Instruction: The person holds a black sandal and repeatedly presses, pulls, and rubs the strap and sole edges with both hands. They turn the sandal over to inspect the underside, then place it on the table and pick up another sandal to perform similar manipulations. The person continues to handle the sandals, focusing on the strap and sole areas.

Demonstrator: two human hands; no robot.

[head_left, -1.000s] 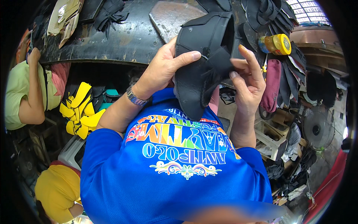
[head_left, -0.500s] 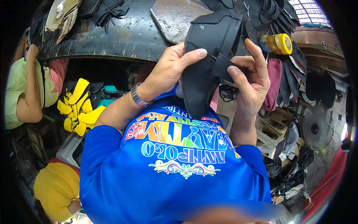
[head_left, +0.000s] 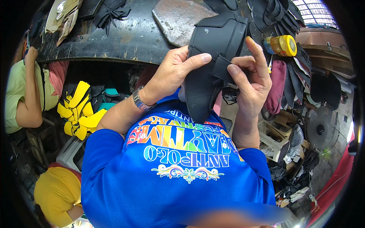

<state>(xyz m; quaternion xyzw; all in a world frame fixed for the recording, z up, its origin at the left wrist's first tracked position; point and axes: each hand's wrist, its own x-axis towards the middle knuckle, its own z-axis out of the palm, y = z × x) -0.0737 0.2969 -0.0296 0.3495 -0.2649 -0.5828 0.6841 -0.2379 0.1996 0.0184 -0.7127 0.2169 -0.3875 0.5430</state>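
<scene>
- While a black shoe upper (head_left: pixel 213 64) is gripped at chest height, left hand (head_left: pixel 173 74) is clamped on its side w/ thumb on top; right hand (head_left: pixel 251 81) is pinching its strap tab.
- Tab is seemingly being pressed on; the rest looks unfinished.
- Vs. 0.5 s ago: upper is tilted slightly, right fingers shifted.
- Beyond: dark workbench (head_left: pixel 114 38), yellow glue bottle (head_left: pixel 281 45).

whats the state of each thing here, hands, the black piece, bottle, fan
left hand: gripping the black piece, thumb pressed on its front
right hand: pinching the small flap, index finger raised
black curved leather shoe piece: held up above the bench, small flap folded over its edge
yellow-capped plastic bottle: lying on its side, capped
black floor fan: upright; whether it runs cannot be told
</scene>
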